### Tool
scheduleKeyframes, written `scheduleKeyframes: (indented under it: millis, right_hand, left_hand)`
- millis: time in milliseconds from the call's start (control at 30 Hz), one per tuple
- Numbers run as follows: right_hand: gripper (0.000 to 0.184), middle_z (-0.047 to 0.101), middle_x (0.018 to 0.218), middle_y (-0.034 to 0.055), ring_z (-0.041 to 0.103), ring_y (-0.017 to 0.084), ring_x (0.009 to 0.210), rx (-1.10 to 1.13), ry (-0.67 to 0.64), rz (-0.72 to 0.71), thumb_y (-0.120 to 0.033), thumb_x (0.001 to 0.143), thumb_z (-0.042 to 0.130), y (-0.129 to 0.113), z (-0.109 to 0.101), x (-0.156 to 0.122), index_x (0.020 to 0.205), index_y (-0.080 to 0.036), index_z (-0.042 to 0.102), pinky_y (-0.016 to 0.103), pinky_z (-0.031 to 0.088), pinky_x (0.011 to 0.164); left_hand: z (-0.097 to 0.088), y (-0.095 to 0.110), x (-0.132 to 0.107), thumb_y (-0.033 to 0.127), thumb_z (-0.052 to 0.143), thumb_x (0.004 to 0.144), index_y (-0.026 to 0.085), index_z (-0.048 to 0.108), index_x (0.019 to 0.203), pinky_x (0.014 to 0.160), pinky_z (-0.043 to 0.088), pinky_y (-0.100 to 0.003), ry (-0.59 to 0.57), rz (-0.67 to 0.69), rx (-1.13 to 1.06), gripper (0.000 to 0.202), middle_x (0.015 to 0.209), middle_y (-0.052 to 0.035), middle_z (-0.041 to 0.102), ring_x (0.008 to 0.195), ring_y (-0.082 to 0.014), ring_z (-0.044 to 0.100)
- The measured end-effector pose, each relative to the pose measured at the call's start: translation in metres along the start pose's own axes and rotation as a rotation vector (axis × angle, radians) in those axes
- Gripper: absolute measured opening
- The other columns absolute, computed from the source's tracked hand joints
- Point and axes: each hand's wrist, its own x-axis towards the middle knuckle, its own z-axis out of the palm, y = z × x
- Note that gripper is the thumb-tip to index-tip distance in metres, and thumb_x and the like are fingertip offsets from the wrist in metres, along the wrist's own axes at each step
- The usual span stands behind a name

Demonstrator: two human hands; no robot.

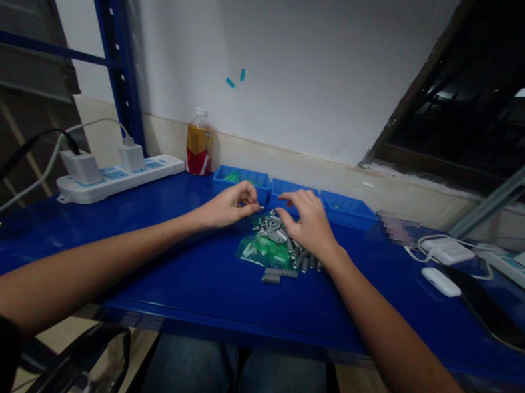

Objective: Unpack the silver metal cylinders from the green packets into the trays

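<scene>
A person's left hand (233, 207) curls, thumb near fingertips; whether it pinches anything is unclear. The right hand (311, 224) arches, thumb and fingers apart, partly hiding silver metal cylinders (301, 259) heaped by a green-tinted plastic bag (253, 250) on a blue table (205, 288). Behind, a bottle's (199, 145) red-and-gold label is too blurred to read; pixelation masks an item at far right.
</scene>
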Motion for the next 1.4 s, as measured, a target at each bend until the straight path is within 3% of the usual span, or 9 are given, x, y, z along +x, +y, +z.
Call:
scheduleKeyframes:
  millis: [133,333,567,667,767,867,967,1200,1400]
  right_hand:
    - [0.013,0.061,0.090,0.0067,0.051,0.023,0.089,0.011,-0.087,-0.141,-0.021,0.086,0.053,-0.028,0.008,0.001,0.097,-0.020,0.059,0.034,0.036,0.073]
    - [0.014,0.060,0.088,0.0065,0.051,0.022,0.086,-0.011,-0.080,-0.136,-0.030,0.089,0.051,-0.020,0.008,-0.004,0.092,-0.020,0.061,0.034,0.036,0.071]
    - [0.031,0.056,0.077,0.0060,0.049,0.020,0.078,-0.080,-0.038,-0.061,-0.031,0.094,0.039,-0.017,0.006,0.001,0.072,-0.019,0.058,0.034,0.036,0.071]
    - [0.029,0.056,0.077,0.0068,0.050,0.021,0.079,-0.114,0.082,0.072,-0.032,0.092,0.041,0.013,-0.001,0.002,0.071,-0.019,0.058,0.034,0.037,0.074]
    - [0.025,0.058,0.082,0.0103,0.051,0.025,0.086,-0.250,0.176,0.318,-0.032,0.089,0.045,0.056,-0.012,-0.007,0.076,-0.017,0.060,0.037,0.037,0.078]
    - [0.026,0.059,0.094,0.0161,0.048,0.032,0.095,-0.407,0.128,0.572,-0.035,0.085,0.049,0.089,-0.019,-0.021,0.088,-0.014,0.064,0.042,0.037,0.078]
    - [0.031,0.059,0.102,0.0185,0.046,0.035,0.100,-0.464,0.062,0.657,-0.037,0.085,0.050,0.093,-0.018,-0.025,0.097,-0.012,0.064,0.043,0.036,0.076]
    - [0.020,0.062,0.090,0.0082,0.051,0.026,0.092,-0.083,-0.030,0.150,-0.033,0.087,0.052,0.011,0.005,-0.004,0.097,-0.018,0.061,0.037,0.037,0.079]
    - [0.009,0.060,0.089,0.0068,0.050,0.022,0.087,0.039,-0.069,-0.087,-0.024,0.086,0.055,-0.028,0.010,-0.003,0.093,-0.018,0.056,0.034,0.037,0.074]
  left_hand:
    - [0.004,0.007,-0.002,0.037,0.061,0.077,0.018,0.041,0.087,0.062,0.040,-0.023,-0.087,-0.021,-0.180,0.029,0.072,0.0013,0.055,0.066,-0.0101,0.052]
    - [0.010,0.009,-0.002,0.036,0.060,0.080,0.019,0.042,0.087,0.061,0.042,-0.024,-0.088,-0.027,-0.203,0.026,0.068,0.0027,0.053,0.062,-0.0100,0.052]
    - [-0.001,-0.010,-0.001,0.020,0.039,0.090,0.015,0.054,0.113,0.085,0.045,-0.035,-0.044,0.144,0.403,0.028,0.097,-0.0090,0.061,0.090,-0.0192,0.058]
    - [-0.007,-0.021,0.000,0.015,0.042,0.086,0.016,0.057,0.117,0.092,0.041,-0.037,-0.132,0.199,0.621,0.035,0.111,-0.0116,0.059,0.102,-0.0223,0.054]
    - [-0.010,-0.026,0.002,0.018,0.049,0.083,0.021,0.064,0.107,0.087,0.042,-0.033,-0.179,0.092,0.711,0.029,0.106,-0.0074,0.064,0.096,-0.0216,0.057]
    - [-0.012,-0.025,0.002,0.023,0.057,0.078,0.021,0.067,0.091,0.073,0.044,-0.028,-0.138,-0.033,0.739,0.017,0.087,-0.0047,0.068,0.080,-0.0203,0.060]
    - [-0.015,-0.022,0.001,0.025,0.060,0.075,0.018,0.065,0.080,0.063,0.041,-0.026,-0.106,-0.091,0.720,0.011,0.073,-0.0041,0.065,0.067,-0.0184,0.059]
    - [-0.010,-0.011,0.001,0.028,0.053,0.080,0.015,0.058,0.081,0.060,0.041,-0.024,-0.038,-0.120,0.563,0.014,0.071,-0.0036,0.062,0.064,-0.0149,0.057]
    - [0.010,0.008,0.000,0.032,0.058,0.079,0.016,0.045,0.089,0.061,0.041,-0.023,-0.016,-0.088,-0.140,0.023,0.065,0.0022,0.056,0.061,-0.0110,0.054]
